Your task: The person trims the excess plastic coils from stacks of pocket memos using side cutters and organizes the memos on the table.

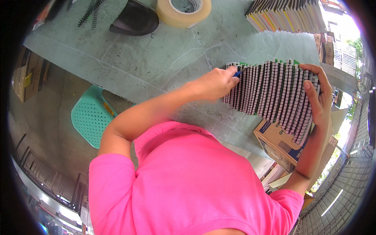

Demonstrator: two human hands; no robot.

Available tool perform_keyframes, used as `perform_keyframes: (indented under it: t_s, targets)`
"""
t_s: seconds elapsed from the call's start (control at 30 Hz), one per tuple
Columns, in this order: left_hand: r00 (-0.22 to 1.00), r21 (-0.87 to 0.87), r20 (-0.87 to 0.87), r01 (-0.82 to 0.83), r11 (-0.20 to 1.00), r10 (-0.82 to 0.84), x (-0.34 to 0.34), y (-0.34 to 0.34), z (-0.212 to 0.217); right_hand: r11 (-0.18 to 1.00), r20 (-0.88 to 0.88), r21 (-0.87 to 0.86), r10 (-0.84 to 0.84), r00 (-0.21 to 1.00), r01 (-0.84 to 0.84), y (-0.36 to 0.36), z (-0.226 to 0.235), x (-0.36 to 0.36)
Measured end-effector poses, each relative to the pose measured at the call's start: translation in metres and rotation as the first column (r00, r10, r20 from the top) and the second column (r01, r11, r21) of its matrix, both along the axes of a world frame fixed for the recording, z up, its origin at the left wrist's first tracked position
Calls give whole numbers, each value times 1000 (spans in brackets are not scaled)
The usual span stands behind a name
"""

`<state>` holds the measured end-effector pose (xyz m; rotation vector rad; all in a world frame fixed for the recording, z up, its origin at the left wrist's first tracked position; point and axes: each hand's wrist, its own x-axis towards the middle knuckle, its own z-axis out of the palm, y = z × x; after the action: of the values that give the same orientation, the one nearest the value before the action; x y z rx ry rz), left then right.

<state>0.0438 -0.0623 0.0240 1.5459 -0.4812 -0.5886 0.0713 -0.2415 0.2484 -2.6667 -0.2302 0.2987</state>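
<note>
Black coils bind the white-edged row of books [270, 90] that stands packed together right of centre in the frame, at the edge of a grey-green marbled tabletop [156, 58], with slips of green showing along its upper side. The 2 hands are apart from each other, at opposite ends of this row. At its left end, the left hand [220, 83] has its fingers closed on a small blue object [237, 74], mostly hidden by the grip. At its right end, the right hand [319, 92] is clamped on the books, fingers over the upper corner and thumb against the bound edges. Across the top of the frame lie loose black spirals [91, 13], a black curved piece [134, 19], a roll of clear tape [188, 20] and a 2nd stack of books [288, 17]. A teal perforated stool [91, 117] stands at left; a cardboard box [279, 135] sits below the row.
</note>
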Motion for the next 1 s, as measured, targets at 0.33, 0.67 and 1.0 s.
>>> perform_keyframes:
  t_s: [0.33, 0.67, 1.0]
  targets:
    - [870, -252, -454, 81, 964, -191, 12, 3, 11, 1000, 4, 17, -6, 1000, 6, 0, -1, -1]
    - [824, -345, -484, 131, 930, -295, 16, 12, 16, 1000, 1, 3, 7, 1000, -7, 1, 1, -1]
    - [926, 279, 373, -176, 944, 63, 2, -3, 16, 1000, 3, -13, 17, 1000, -17, 2, 2, 0]
